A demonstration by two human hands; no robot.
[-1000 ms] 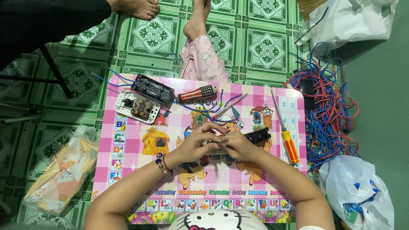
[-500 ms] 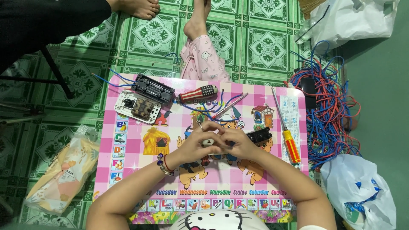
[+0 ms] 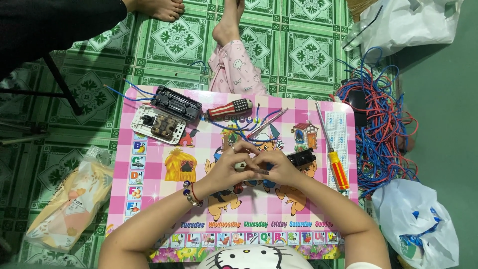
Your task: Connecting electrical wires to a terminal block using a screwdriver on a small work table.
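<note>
Hands meet at the centre of a pink cartoon-print table, fingers bunched together: left hand with a beaded bracelet at the wrist, right hand touching it fingertip to fingertip. Both pinch something small between them; what it is cannot be told, it is hidden by the fingers. Black switch part lies just beside the right hand, partly under its knuckles. Loose blue and red wire ends lie just above the hands on the table. Further up, a striped red-white-blue tool lies flat, and left of it a black rectangular module rests against a white switch plate, blue leads running off the table edge. Screwdriver with yellow-red handle lies along the table's right side, well apart from the right hand. Tangle of blue and red wire sits on the green tiled floor right of the table, white plastic bags near it. Yellowish packet on the floor at left. Another person's bare feet and a pink patterned trouser leg at the top.
</note>
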